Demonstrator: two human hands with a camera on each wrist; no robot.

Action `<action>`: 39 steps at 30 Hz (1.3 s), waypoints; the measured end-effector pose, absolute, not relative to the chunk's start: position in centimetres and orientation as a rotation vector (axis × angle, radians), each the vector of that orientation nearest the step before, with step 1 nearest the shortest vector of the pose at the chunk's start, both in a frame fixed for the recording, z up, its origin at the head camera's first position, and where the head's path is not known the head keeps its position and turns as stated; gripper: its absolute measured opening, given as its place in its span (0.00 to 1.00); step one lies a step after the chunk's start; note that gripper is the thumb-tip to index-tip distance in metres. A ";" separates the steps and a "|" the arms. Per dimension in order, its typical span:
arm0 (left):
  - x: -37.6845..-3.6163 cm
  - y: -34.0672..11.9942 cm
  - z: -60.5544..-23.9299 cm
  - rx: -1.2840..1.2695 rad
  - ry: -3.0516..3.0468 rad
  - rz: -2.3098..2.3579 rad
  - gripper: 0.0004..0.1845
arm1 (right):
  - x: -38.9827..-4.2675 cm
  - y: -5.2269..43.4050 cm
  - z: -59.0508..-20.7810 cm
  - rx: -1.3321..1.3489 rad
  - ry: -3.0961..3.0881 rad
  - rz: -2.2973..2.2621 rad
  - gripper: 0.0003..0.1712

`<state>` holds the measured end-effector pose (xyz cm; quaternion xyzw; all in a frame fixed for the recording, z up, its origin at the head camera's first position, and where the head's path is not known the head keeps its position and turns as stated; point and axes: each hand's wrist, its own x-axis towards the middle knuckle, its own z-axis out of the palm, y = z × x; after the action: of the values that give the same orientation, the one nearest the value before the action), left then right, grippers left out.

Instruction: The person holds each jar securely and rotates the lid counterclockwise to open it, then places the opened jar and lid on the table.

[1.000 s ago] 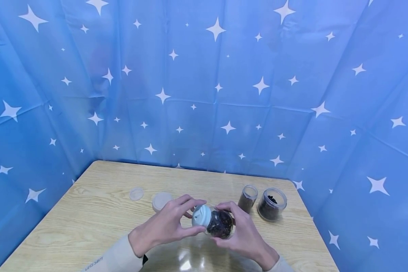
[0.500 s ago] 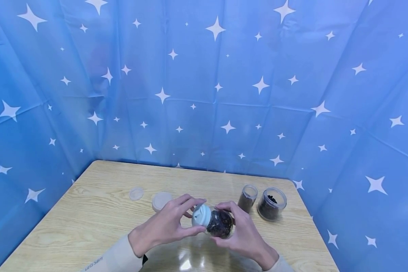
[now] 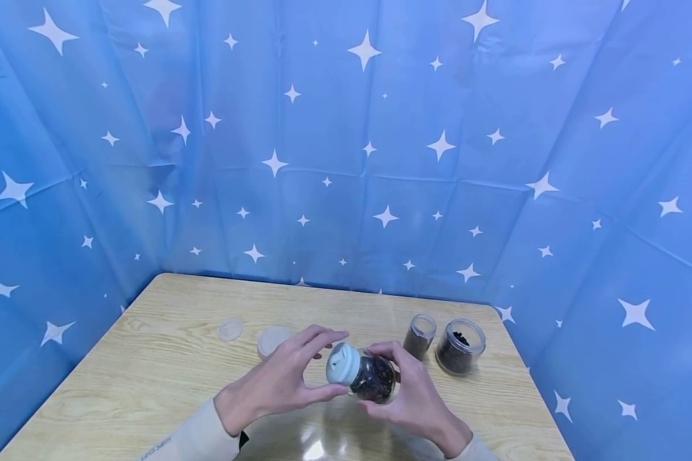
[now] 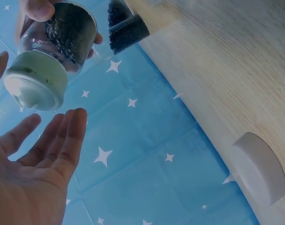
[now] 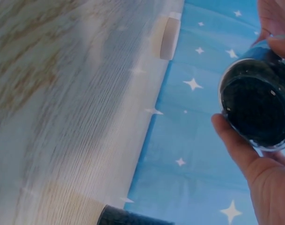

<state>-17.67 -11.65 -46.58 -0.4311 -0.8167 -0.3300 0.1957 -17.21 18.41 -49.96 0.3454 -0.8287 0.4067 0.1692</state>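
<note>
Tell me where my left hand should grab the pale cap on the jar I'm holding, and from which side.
Grip the pale cap around its round side wall, coming from the left. The jar lies tilted in the right hand, cap pointing at the left hand, whose fingers are open just off it. Probably thumb below, fingers over the top.

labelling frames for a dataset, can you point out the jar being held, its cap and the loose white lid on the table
clear glass jar of dark dried bits (image 3: 376, 379): head view, on its glass side.
pale green plastic cap (image 4: 35, 86): left wrist view, on the cap's side wall.
round white loose lid (image 3: 273, 339): head view, on its flat top.
</note>
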 end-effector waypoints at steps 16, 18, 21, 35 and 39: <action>-18.1 -11.9 -46.2 -1.387 -2.228 -0.898 0.44 | -17.4 18.5 -50.0 0.945 -2.387 1.190 0.50; -18.1 -11.9 -46.2 -1.409 -2.220 -0.893 0.43 | -17.4 18.5 -50.0 0.941 -2.392 1.201 0.50; -18.1 -11.9 -46.2 -1.427 -2.212 -0.892 0.44 | -17.4 18.5 -50.1 0.941 -2.395 1.213 0.50; -18.2 -12.0 -46.4 -1.427 -2.216 -0.896 0.42 | -17.4 18.3 -49.9 0.932 -2.432 1.276 0.51; -18.2 -12.1 -46.4 -1.416 -2.213 -0.884 0.42 | -17.4 18.2 -49.9 0.930 -2.436 1.301 0.51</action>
<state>-18.20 -12.13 -46.36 -0.5023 -0.7847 -0.3133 0.1837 -17.37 18.23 -49.93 0.3171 -0.8305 0.4436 0.1134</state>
